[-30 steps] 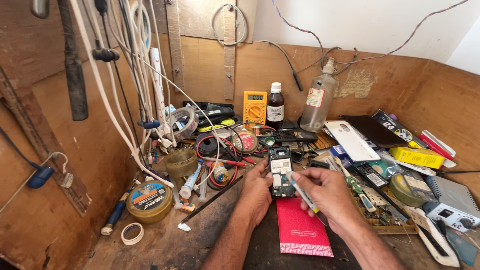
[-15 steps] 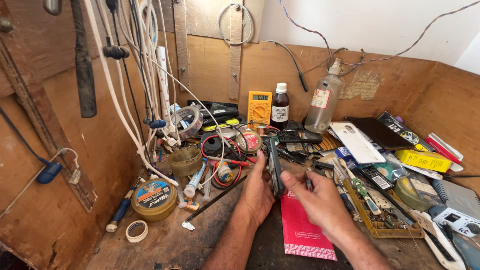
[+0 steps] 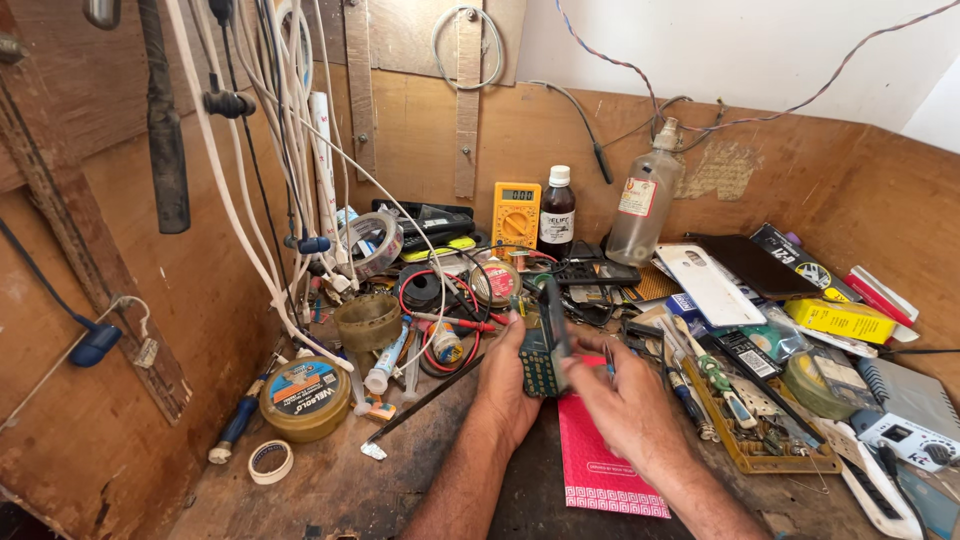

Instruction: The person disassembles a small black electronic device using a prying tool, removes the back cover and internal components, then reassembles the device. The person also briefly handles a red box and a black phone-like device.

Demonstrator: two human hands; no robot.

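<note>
Far left of the surface [image 3: 330,480] there's a tape roll [image 3: 270,461] and a round tin [image 3: 305,398], then a tangle of red and black leads [image 3: 440,300] with a yellow multimeter [image 3: 516,215] and a dark bottle [image 3: 557,213] standing behind against the far wall.

Middle is where the work is. The left hand [image 3: 505,385] has its fingers wrapped around the left edge of a stripped phone [image 3: 545,343], held up on edge just above the surface, circuit side facing right. So the back cover is already off and the board is bare; nothing looks refitted yet. The right hand [image 3: 630,405] sits just right of the phone, fingers curled in narrow beside its lower edge. Can't tell if they pinch a tool or just steady the phone, it's too small to make out. A red notebook [image 3: 600,465] lies under that hand, nearest the camera.

Further right: a white phone cover [image 3: 708,285], a tray [image 3: 745,455] of screwdrivers, and a yellow box [image 3: 840,320] by the right wall. My guess is it's mid-repair, with reassembly still to do.
</note>
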